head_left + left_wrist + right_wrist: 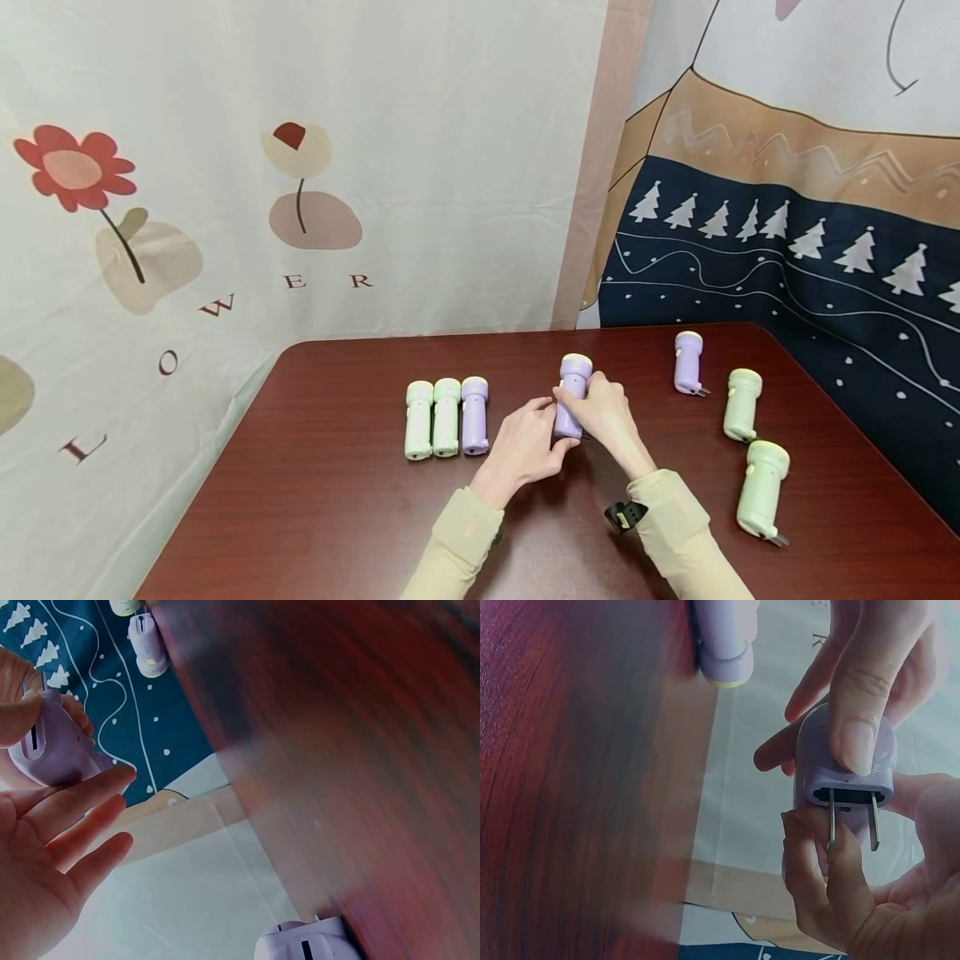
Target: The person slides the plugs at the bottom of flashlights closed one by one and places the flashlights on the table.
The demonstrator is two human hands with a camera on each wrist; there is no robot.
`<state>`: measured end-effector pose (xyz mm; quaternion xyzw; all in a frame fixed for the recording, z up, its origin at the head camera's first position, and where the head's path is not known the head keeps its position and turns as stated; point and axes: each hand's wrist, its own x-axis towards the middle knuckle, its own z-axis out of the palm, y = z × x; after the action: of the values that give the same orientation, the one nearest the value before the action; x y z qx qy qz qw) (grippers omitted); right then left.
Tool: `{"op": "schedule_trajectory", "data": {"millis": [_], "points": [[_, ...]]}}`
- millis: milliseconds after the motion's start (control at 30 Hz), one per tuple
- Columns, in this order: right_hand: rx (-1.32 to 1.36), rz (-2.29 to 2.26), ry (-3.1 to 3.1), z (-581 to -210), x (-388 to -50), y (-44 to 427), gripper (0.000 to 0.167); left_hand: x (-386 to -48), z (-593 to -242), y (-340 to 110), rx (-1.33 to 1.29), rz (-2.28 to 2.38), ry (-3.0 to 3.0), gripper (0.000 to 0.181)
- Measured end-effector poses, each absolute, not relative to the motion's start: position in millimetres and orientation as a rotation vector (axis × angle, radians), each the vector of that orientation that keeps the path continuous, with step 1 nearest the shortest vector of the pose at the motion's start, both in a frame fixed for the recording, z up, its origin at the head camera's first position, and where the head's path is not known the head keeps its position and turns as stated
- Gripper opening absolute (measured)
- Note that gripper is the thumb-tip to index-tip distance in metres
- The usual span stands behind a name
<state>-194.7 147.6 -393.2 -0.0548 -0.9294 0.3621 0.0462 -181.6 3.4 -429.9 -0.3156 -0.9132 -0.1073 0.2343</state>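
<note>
A light purple flashlight (574, 383) with a cream head stands out between the two hands, over the table's middle. My right hand (609, 415) grips its body from the right, fingers curled round it in the right wrist view. From the left, my left hand (522, 444) holds the base end. Its thumb (855, 742) presses beside the plug opening, and its index finger lies along the side. Two metal prongs (832, 821) stick out of that base. The other left fingers (90, 817) are spread nearly straight.
Left of the hands, two green flashlights (418, 425) and a purple one (474, 417) stand in a row on the brown table (315, 500). At the right lie another purple flashlight (687, 362) and two green ones (762, 483), some with prongs out. Printed curtains (465, 167) hang behind.
</note>
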Motion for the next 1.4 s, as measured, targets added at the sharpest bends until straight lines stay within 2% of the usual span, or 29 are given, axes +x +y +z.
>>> {"op": "schedule_trajectory", "data": {"millis": [833,1133,1400], "points": [[-0.142,1.107,-2.829,-392.2,-195.6,146.9,0.048,-182.6,-430.4,0.5,-0.909,-0.279,-2.453,0.038],[-0.153,1.120,-2.842,-391.8,-195.7,146.9,0.050,-181.3,-429.2,0.9,-0.894,-0.233,-2.530,0.045],[-0.137,1.110,-2.835,-392.6,-195.4,147.0,0.047,-181.1,-429.3,-0.2,-0.899,-0.169,-2.457,0.043]]}}
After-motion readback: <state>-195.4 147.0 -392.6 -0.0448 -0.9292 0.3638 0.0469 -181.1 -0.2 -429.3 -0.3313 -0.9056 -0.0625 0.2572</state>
